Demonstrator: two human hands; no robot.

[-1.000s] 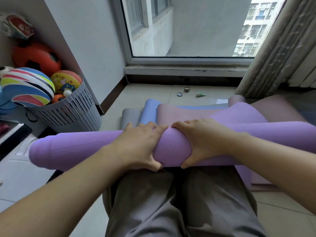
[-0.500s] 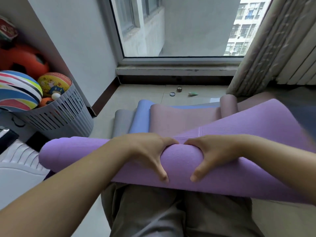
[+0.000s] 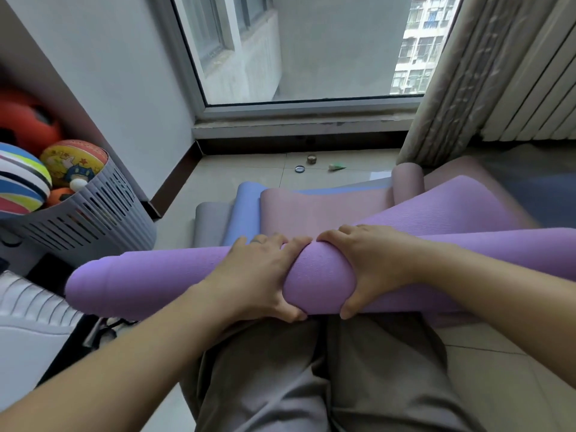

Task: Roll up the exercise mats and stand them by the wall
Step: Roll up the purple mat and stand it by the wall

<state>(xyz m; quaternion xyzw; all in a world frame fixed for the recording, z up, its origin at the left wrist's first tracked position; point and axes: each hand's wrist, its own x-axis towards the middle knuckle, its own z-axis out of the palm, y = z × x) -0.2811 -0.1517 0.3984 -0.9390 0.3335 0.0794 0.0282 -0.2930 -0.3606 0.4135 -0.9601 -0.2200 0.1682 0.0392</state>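
Since half a second ago my fingers have hooked further over the top of the roll and my thumbs have tucked under its near side, where before they lay spread on its face. At the far left of the frame a grey slatted basket [image 3: 93, 219] holds a striped ball [image 3: 21, 179] and a yellow cartoon ball [image 3: 73, 162]. Just right of it the free end of the purple mat roll [image 3: 149, 279] sticks out; the roll lies across the middle of the frame, over my grey trousers [image 3: 311, 385]. My left hand [image 3: 258, 275] is clamped round it just left of centre and my right hand [image 3: 374, 269] just right of centre, index fingers nearly touching on top. Behind my hands a grey mat [image 3: 212, 219], a blue mat [image 3: 246, 210] and a pink mat [image 3: 311, 210] lie overlapped on the tiled floor below the window [image 3: 311, 48]. The roll's loose tail runs up to the right over the pink mat, toward the curtain [image 3: 452, 88] and white radiator [image 3: 536, 98] at upper right
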